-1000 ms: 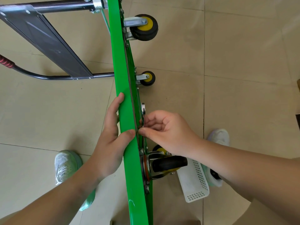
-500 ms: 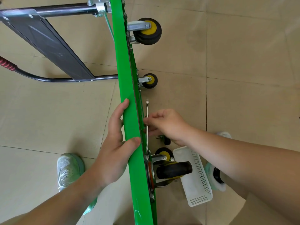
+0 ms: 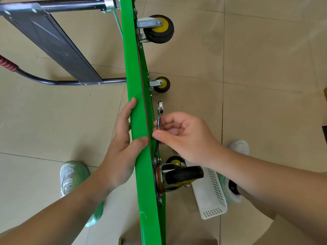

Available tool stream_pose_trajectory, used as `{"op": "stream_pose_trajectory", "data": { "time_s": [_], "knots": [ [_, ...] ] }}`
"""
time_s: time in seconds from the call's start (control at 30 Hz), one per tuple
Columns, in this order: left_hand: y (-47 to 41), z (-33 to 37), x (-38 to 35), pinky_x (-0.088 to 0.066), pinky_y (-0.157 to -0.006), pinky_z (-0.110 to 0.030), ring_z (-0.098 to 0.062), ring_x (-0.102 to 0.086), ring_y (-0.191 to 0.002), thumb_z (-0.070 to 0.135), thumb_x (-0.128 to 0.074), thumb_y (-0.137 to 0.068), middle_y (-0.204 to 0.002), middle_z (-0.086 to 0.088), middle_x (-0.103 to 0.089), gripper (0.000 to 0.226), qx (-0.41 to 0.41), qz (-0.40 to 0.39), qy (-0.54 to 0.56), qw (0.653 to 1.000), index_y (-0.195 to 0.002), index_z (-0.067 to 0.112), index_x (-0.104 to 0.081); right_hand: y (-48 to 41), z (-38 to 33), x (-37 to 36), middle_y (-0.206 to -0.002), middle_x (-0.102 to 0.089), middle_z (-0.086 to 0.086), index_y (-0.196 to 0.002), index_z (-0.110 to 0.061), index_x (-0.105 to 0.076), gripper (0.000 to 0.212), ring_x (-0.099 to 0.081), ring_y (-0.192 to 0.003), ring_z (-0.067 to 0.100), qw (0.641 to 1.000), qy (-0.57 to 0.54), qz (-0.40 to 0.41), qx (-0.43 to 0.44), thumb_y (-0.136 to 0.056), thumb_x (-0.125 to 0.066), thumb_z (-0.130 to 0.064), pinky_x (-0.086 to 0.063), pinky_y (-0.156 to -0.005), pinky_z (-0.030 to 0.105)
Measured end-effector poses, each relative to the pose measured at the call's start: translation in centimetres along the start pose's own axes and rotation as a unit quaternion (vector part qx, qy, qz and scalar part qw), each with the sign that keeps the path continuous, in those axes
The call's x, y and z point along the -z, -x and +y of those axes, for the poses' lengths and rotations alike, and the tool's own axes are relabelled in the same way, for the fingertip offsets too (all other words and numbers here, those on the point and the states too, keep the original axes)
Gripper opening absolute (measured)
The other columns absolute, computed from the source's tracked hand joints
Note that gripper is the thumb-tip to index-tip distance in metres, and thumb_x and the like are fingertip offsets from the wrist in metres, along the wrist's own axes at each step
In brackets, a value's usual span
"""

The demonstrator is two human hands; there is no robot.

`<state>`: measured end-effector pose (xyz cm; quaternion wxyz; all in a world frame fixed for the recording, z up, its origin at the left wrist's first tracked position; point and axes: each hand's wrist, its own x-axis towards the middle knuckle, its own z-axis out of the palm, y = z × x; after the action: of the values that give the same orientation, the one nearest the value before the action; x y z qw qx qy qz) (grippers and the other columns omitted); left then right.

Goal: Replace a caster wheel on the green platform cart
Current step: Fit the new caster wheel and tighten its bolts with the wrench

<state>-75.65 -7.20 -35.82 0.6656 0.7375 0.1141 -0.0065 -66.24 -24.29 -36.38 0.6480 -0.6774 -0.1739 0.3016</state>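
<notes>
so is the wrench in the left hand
No, the right hand pinches the wrench, while the left hand grips the edge of the green platform.

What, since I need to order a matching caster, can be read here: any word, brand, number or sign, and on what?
No text can be read in this view.
The wrench: seen edge-on, any stamp too small to read.
The green platform cart, nearest caster wheel, white basket: no lettering shows.
</notes>
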Motion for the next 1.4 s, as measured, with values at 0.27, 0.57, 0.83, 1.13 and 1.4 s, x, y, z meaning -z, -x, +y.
{"op": "stream_pose_trajectory", "data": {
  "time_s": [0.27,0.57,0.83,1.13,1.4],
  "knots": [
    [-0.2,-0.3,0.1,-0.049,-0.109,-0.044,-0.026,-0.054,-0.131,0.035,-0.057,-0.079,-0.154,0.005,-0.047,0.083,-0.007,-0.004,0.009,1.000,-0.154,0.047,-0.025,-0.3,0.2,-0.1,-0.094,-0.077,0.005,-0.103,-0.012,-0.073,0.020,-0.075,-0.087,0.018,0.999,0.022,0.011,0.023,-0.085,-0.080,-0.010,-0.061,-0.083,0.029],
    [-0.1,-0.5,0.3,-0.051,-0.107,-0.050,-0.027,-0.058,-0.124,0.034,-0.057,-0.079,-0.147,0.011,-0.052,0.085,0.001,-0.005,0.003,1.000,-0.156,0.049,-0.025,0.0,2.1,-0.8,-0.095,-0.077,0.007,-0.107,-0.006,-0.072,0.025,-0.075,-0.089,0.020,0.999,0.036,0.007,-0.007,-0.085,-0.080,-0.013,-0.062,-0.086,0.041],
    [-0.3,-0.7,0.3,-0.049,-0.110,-0.049,-0.024,-0.052,-0.136,0.035,-0.057,-0.078,-0.157,0.013,-0.042,0.082,-0.006,-0.008,0.001,1.000,-0.152,0.057,-0.027,-3.2,4.2,-0.2,-0.087,-0.078,0.001,-0.096,-0.020,-0.072,0.015,-0.076,-0.077,0.017,0.993,-0.032,0.020,-0.107,-0.085,-0.081,-0.020,-0.061,-0.067,0.026],
    [-0.4,-0.7,0.6,-0.059,-0.095,-0.040,-0.021,-0.057,-0.128,0.036,-0.058,-0.078,-0.155,0.004,-0.044,0.085,-0.002,-0.023,0.015,1.000,-0.154,0.051,-0.023,-5.8,5.0,0.2,-0.093,-0.076,0.019,-0.094,-0.006,-0.073,0.010,-0.075,-0.079,0.027,0.974,-0.080,0.009,-0.212,-0.087,-0.078,-0.012,-0.063,-0.072,0.035],
    [-0.2,-0.7,0.3,-0.060,-0.085,-0.035,-0.027,-0.062,-0.110,0.036,-0.058,-0.081,-0.142,0.012,-0.053,0.084,-0.003,-0.013,0.021,1.000,-0.156,0.048,-0.022,-2.8,0.0,0.8,-0.090,-0.078,0.005,-0.088,-0.032,-0.076,0.012,-0.076,-0.085,0.022,0.997,-0.048,-0.008,-0.052,-0.078,-0.081,-0.028,-0.063,-0.075,0.034]
  ]
}}
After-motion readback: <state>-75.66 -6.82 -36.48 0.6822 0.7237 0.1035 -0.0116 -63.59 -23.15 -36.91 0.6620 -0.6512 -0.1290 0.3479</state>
